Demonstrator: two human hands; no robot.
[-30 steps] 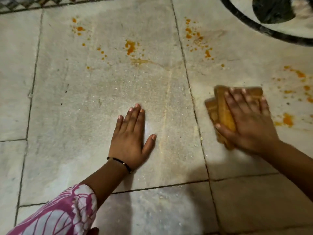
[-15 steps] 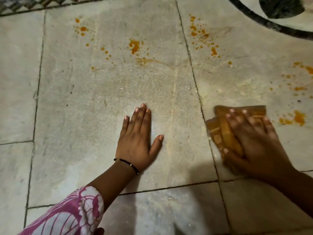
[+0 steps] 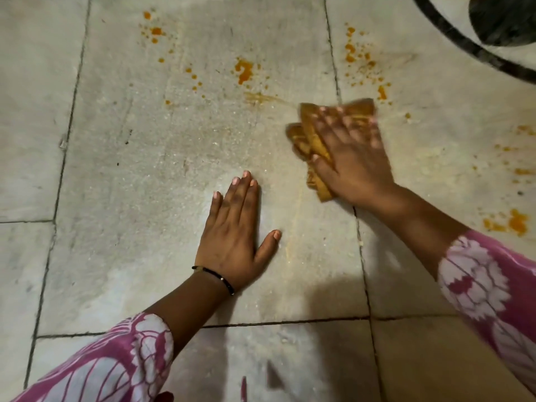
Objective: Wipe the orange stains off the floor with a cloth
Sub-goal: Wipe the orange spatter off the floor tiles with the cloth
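Observation:
Orange stains spot the pale stone floor: a blotch (image 3: 243,71) at the top middle, specks (image 3: 155,31) at the top left, a cluster (image 3: 356,56) right of the grout line, and a patch (image 3: 517,223) at the far right. A faint orange smear (image 3: 261,97) lies just left of the cloth. My right hand (image 3: 353,158), blurred by motion, presses the folded, orange-stained cloth (image 3: 304,140) flat on the floor with straight fingers. My left hand (image 3: 235,233) rests palm down on the tile, fingers straight, holding nothing.
Dark grout lines (image 3: 361,245) divide the floor into large tiles. A dark curved inlay band (image 3: 452,39) crosses the top right corner. More small orange drops (image 3: 522,171) dot the right edge.
My right hand has slid the cloth up and to the left, across the grout line toward the smear in the middle. My left hand has stayed flat in place.

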